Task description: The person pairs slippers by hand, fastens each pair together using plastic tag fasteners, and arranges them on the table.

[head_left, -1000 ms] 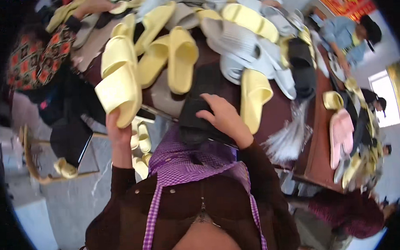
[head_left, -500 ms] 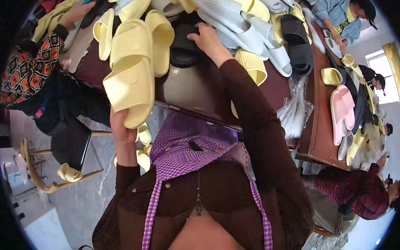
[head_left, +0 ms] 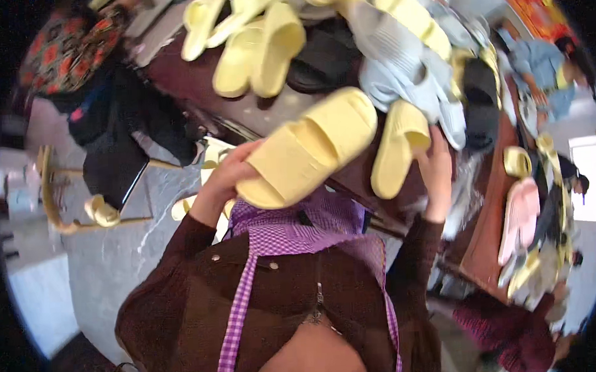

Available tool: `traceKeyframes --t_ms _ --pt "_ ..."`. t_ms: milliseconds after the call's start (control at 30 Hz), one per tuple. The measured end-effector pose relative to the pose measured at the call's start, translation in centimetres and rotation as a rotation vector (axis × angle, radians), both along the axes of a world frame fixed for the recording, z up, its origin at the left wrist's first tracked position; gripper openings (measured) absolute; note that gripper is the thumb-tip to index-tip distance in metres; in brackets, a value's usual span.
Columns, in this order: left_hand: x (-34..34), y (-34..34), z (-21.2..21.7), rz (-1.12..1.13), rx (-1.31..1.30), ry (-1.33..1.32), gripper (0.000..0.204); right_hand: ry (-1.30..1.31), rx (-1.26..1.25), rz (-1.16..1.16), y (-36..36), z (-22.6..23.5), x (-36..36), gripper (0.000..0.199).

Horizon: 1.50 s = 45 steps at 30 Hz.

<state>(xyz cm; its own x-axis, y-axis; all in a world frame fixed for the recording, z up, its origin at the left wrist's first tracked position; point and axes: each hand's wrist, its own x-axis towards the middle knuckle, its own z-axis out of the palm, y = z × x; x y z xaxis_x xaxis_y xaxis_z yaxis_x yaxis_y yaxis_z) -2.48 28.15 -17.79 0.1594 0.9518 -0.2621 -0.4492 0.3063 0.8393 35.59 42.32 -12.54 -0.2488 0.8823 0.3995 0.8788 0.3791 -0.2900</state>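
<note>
A yellow slide slipper (head_left: pixel 285 161) with a second one (head_left: pixel 342 122) nested toe to heel tilts over the table's near edge. My left hand (head_left: pixel 230 174) is closed around the lower slipper's side. Farther right, my right hand (head_left: pixel 436 171) grips another yellow slipper (head_left: pixel 388 162) by its open end, the fingers partly hidden behind its edge. Beyond the held slippers lie a pair of yellow slippers (head_left: pixel 277 52) and black slippers (head_left: pixel 326 57). Light blue-grey slippers (head_left: pixel 399 64) are heaped behind my right hand.
A dark red table (head_left: pixel 189 78) carries the piles; another brown table (head_left: pixel 487 251) at right holds pink slippers (head_left: pixel 519 211). A co-worker's patterned sleeve (head_left: pixel 76 49) is at far left. Yellow slippers (head_left: pixel 102 210) sit on a wooden chair (head_left: pixel 52 194). Other people are at right.
My right hand has left the black slippers, come back toward me and taken hold of a yellow slipper. The nested pair in my left hand has swung right and tilted. The view has shifted.
</note>
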Motion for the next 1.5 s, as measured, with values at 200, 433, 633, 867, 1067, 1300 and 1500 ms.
traceKeyframes --t_ms 200,433,633,867,1067,1300,1500 --pt "1.1 0.0 1.2 -0.119 0.018 0.079 0.056 0.181 -0.08 -0.139 0.6 -2.8 0.9 0.034" --pt "1.3 0.1 0.3 -0.083 0.082 0.023 0.049 0.176 -0.186 -0.092 -1.1 3.3 0.6 0.027" --pt "1.5 3.4 1.2 -0.129 0.065 0.128 0.05 0.454 -0.268 0.002 -1.4 4.2 1.3 0.027" --pt "2.4 4.1 2.4 -0.231 0.073 0.106 0.052 0.729 -0.443 0.123 -1.3 8.1 -6.5 0.03" --pt "3.6 3.9 1.3 -0.246 0.163 0.126 0.054 0.216 -0.306 0.437 6.0 3.4 -11.3 0.033" --pt "3.7 4.3 1.0 0.113 0.156 0.035 0.049 -0.055 0.32 0.107 10.6 4.3 -15.3 0.028" --pt "4.7 7.7 -0.6 0.339 0.242 0.091 0.043 -0.124 0.127 0.061 11.0 4.0 -16.9 0.03"
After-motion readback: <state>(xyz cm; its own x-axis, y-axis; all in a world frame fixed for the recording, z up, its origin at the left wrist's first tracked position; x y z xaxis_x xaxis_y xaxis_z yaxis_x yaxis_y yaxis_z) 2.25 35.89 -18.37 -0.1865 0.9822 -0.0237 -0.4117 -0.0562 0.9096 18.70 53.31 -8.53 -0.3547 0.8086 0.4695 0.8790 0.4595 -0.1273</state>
